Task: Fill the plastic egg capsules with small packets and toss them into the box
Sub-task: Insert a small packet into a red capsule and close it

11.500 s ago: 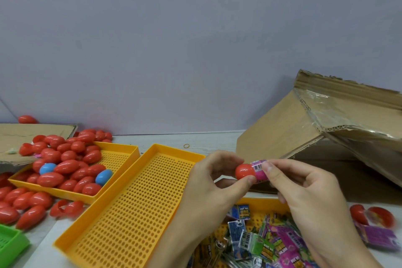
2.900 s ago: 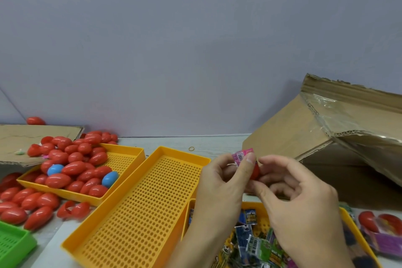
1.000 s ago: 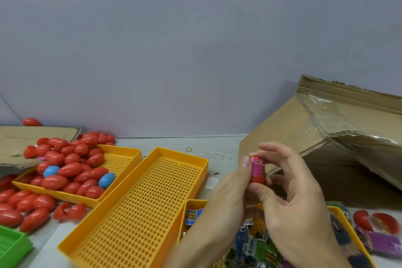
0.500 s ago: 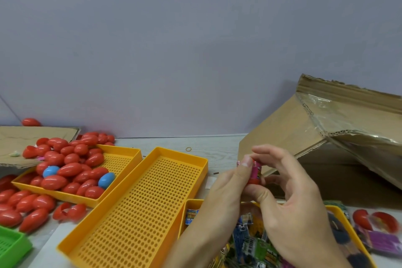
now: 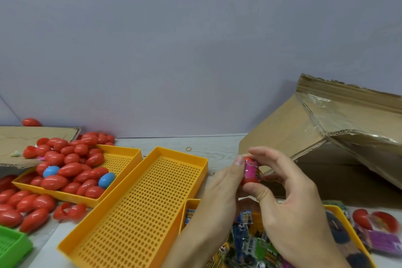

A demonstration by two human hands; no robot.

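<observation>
A: What do the hands have?

B: Both are on one red egg capsule (image 5: pixel 249 180), raised above the table in front of the cardboard box (image 5: pixel 309 137). A pink packet (image 5: pixel 250 168) stands up out of the capsule, only partly inside it.

A: How does each hand hold it?

B: The left hand (image 5: pixel 219 189) curls in from the left, its thumb tip against the top of the packet. The right hand (image 5: pixel 291 200) pinches the piece, thumb under the red shell and forefinger arched over the top; its other fingers are loosely spread.

A: And the box?

B: It lies tipped on its side at the right, flap raised, its dark opening behind the right hand.

A: Where are the other packets?

B: In a yellow tray (image 5: pixel 341 213) under the hands, a heap of small packets (image 5: pixel 250 241) in blue, green and pink.

A: The rest?

B: A yellow perforated tray (image 5: pixel 139 202) with nothing in it lies at centre. Left of it a second yellow tray (image 5: pixel 128 154) holds red capsules (image 5: pixel 71 169) and two blue ones (image 5: pixel 106 179), with more red ones loose on the table beside a green tray (image 5: pixel 10 243). At far right an open red capsule (image 5: pixel 374 220) lies beside a purple packet (image 5: pixel 382 241)
</observation>
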